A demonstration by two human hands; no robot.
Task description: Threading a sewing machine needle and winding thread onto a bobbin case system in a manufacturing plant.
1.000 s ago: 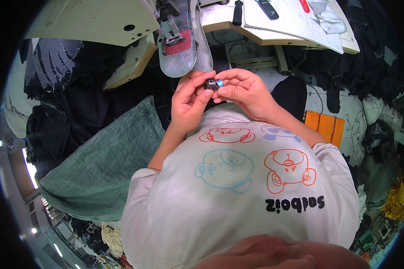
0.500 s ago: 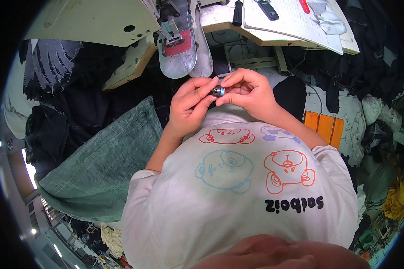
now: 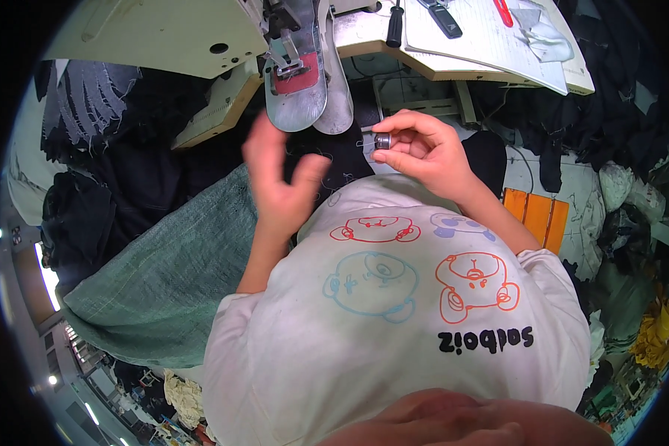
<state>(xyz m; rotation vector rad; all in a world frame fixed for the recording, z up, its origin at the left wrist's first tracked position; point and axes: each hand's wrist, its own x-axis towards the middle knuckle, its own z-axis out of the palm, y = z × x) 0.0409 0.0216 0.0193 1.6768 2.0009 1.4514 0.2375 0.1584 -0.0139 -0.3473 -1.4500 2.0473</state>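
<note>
Between the thumb and fingertips of my right hand is a small round metal bobbin case, held in front of my shirt. A fine thread seems to trail from its left side. My left hand is apart from it, just below the rounded end of the sewing machine's lower arm. Motion smears its fingers, but the thumb stands well away from them and nothing shows between. The presser foot rests over a red patch on that arm.
The machine's pale head fills the upper left. A black-handled screwdriver, a dark clip-like tool and a red-handled item lie on the white table. Green woven cloth spreads at left; an orange slatted stool stands at right.
My left hand has let go of the bobbin case and swung left toward the machine arm. My right hand has shifted slightly right, keeping the case.
</note>
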